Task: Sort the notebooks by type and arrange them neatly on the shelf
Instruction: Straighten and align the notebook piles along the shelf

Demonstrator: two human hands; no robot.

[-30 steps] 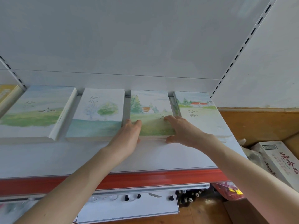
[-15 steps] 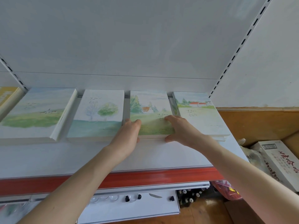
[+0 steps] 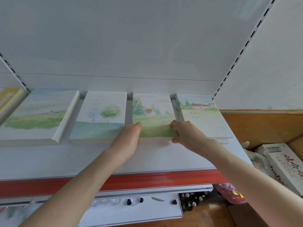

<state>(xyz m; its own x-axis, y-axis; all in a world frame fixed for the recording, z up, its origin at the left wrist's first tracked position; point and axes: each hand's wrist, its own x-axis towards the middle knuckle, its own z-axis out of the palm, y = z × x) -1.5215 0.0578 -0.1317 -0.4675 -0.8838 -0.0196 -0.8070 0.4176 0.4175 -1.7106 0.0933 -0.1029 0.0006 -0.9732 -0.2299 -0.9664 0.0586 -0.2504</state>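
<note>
Four stacks of watercolour-cover notebooks lie in a row on the white shelf (image 3: 49,161): a meadow with birds (image 3: 37,115), a green tree (image 3: 101,115), a cabin among pines (image 3: 152,110) and a red-roofed house (image 3: 201,120). My left hand (image 3: 129,136) grips the near left corner of the cabin stack, fingers on the cover beside the tree stack. My right hand (image 3: 185,133) holds the near right corner, with curled fingers on top and the thumb against the front edge. The cabin stack lies flat between its neighbours.
A yellow book (image 3: 8,97) shows at the far left behind the slotted upright. The shelf has a red front strip (image 3: 147,179). Below it lies a white lower shelf with small black knobs (image 3: 141,200). A cardboard box (image 3: 285,164) and a red bag (image 3: 229,192) are at the lower right.
My right hand's fingers have curled a little more on the cabin cover. Both hands stay at the stack's near corners, and the stacks have not visibly shifted.
</note>
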